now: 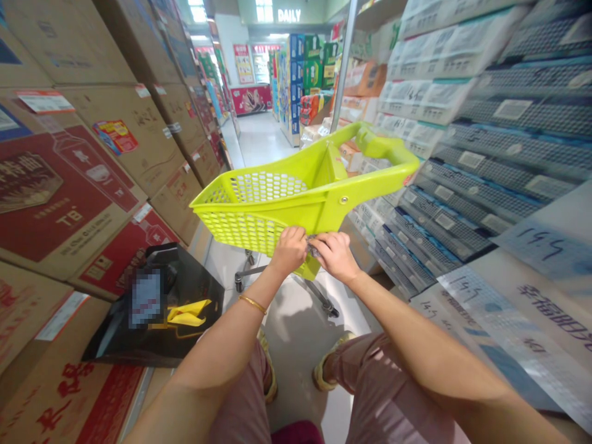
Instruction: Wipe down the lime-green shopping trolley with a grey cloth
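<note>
A lime-green shopping cart (277, 209) on dark metal legs with casters stands sideways in front of me, its basket pointing left and its handle to the right. My left hand (291, 248), with a gold bangle on the wrist, is close against the lower side of the cart, fingers bent. Beside it my right hand (335, 251) is also closed, fingertips nearly meeting the left ones. Between them shows a small greyish, shiny thing (313, 245), mostly covered by the fingers. What it is, and whether it belongs to the cart, I cannot tell.
Stacked cardboard boxes (99, 154) wall the left side. Packaged goods (462, 160) are piled high on the right, behind a metal post (345, 61). A black bag (185, 296) with a yellow ribbon stands low at left. The tiled aisle (261, 135) runs ahead to more shelves.
</note>
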Tool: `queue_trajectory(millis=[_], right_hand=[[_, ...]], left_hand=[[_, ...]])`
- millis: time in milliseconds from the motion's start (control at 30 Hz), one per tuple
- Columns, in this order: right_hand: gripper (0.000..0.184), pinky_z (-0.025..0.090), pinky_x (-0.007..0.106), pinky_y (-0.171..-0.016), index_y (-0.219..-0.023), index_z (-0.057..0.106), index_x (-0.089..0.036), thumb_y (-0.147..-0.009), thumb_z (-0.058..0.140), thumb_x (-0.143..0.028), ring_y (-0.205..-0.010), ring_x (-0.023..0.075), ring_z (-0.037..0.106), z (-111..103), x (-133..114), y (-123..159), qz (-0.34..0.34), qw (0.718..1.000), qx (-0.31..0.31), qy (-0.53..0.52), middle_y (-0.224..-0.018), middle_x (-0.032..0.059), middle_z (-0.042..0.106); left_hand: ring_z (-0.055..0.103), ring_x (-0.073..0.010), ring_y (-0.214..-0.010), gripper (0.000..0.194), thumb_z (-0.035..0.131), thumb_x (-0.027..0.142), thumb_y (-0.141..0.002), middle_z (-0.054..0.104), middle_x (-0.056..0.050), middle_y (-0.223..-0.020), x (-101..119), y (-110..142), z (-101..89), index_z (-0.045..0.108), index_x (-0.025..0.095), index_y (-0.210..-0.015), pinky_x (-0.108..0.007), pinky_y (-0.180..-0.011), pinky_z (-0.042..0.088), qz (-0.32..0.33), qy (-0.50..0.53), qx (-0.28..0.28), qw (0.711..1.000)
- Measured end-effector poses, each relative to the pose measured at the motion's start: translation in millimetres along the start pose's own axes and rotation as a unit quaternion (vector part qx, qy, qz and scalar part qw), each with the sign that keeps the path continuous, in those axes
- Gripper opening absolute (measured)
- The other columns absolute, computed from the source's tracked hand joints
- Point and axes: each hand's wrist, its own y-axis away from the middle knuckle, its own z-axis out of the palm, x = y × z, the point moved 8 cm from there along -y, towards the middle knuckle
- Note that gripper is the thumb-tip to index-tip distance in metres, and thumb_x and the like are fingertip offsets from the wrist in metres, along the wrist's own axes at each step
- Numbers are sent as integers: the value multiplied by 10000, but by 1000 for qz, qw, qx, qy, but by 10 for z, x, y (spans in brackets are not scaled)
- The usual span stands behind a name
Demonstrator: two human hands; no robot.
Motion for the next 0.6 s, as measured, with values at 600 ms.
queue_trajectory(millis=[600], right_hand=[[242,286,326,-830,-1056,631,-220,-865,498,-287,-943,173,456,39,62,26,-2,1000,20,-18,-975,61,611]], left_hand=[[513,-234,-895,169,476,201,-832,579,-102,-887,51,66,116,635,154,-865,-398,-844,396,42,-7,-29,999]])
